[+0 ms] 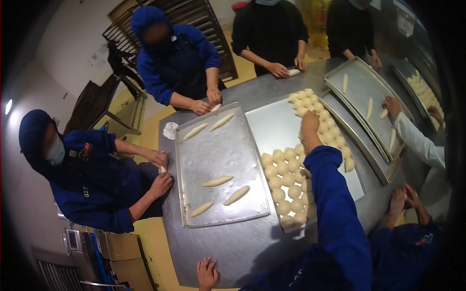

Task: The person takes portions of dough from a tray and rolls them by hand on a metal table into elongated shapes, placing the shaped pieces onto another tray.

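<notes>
Pale tray (272,126): dough balls (294,192); grey tray (218,153): five dough sticks (217,181)

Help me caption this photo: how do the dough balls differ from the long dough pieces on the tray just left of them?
Shape: the dough balls are rounded, while the long pieces are slender with tapered ends.
Spacing: the balls sit packed close together; the long pieces lie spread apart.
Number: there are dozens of balls but only five long pieces.
Both are pale cream.
</notes>
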The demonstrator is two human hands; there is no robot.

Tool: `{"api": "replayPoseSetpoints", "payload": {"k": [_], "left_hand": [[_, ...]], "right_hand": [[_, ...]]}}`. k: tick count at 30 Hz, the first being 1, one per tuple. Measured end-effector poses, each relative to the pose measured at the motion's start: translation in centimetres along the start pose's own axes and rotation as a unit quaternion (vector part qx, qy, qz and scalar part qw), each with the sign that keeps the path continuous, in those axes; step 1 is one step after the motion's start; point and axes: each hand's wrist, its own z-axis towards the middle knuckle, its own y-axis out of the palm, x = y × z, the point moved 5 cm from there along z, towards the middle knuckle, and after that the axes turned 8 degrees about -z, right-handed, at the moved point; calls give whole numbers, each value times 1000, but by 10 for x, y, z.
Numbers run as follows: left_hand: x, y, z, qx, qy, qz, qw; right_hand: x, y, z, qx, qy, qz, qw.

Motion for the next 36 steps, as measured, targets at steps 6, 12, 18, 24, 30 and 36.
{"api": "replayPoseSetpoints", "payload": {"k": [6,12,18,24,30,36], "left_hand": [[-10,14,16,12,54,24,998],[-14,3,-15,15,2,11,1000],[16,-20,-7,36,66,52,996],[-1,-8,10,98,-9,-145,985],[105,-29,46,-53,-56,-698,712],[138,-77,20,-82,4,-747,659]], "right_hand": [[54,50,73,-71,-31,167,983],[67,-26,13,-56,-57,468,880],[138,-180,-117,-50,-107,723,681],[151,-289,-318,-241,-66,889,383],[103,-324,-482,-435,-85,870,215],[86,-354,-536,-337,-227,746,528]]}}
